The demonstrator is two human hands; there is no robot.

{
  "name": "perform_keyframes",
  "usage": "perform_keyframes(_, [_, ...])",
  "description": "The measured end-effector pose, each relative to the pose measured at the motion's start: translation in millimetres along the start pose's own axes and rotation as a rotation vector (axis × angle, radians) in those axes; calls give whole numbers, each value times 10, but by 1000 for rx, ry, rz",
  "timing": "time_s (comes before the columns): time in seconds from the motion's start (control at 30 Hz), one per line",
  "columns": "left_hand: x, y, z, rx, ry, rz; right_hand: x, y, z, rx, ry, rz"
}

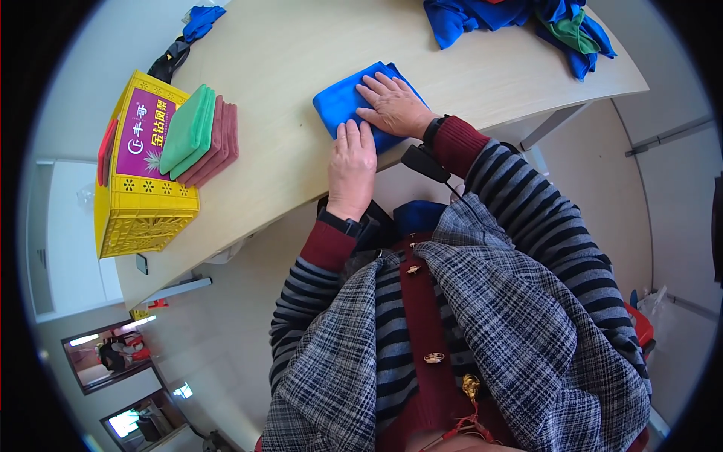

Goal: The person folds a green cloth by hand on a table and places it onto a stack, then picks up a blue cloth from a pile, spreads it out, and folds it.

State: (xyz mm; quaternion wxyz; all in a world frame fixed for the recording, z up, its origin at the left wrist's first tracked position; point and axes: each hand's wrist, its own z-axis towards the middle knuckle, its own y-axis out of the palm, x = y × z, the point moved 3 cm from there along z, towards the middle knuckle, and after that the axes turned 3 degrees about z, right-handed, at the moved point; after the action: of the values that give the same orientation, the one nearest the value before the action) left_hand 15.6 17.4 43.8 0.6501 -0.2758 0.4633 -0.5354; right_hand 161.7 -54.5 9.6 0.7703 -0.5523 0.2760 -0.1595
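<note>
Now pressing flat, both palms spread, unclenched: left hand [352, 169], right hand [393, 105] on soft, light, limp blue cloth [337, 102]; best pinching corners.

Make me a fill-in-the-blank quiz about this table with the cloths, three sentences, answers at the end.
1. Both hands, the left hand and the right hand, press flat on a folded ____ cloth.
2. The stack of folded cloths lies on a ____ crate.
3. The top cloth of that stack is ____.

Missing words: blue; yellow; green
</note>
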Motion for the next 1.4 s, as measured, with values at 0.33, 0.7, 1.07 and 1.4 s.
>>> perform_keyframes(0.33, [15, -77, 120, -266, 29, 111, -15, -106, -30, -15, 70, 53])
perform_keyframes(0.7, [-218, -132, -79, -132, 113, -140, -96, -257, -111, 66, 111, -22])
perform_keyframes(1.07, [-722, 523, 215, -72, -202, -401, -389, -75, 216, 43, -42, 61])
perform_keyframes(1.4, [-637, 504, 341, -149, -194, -311, -125, -38, 166, 142, 55, 3])
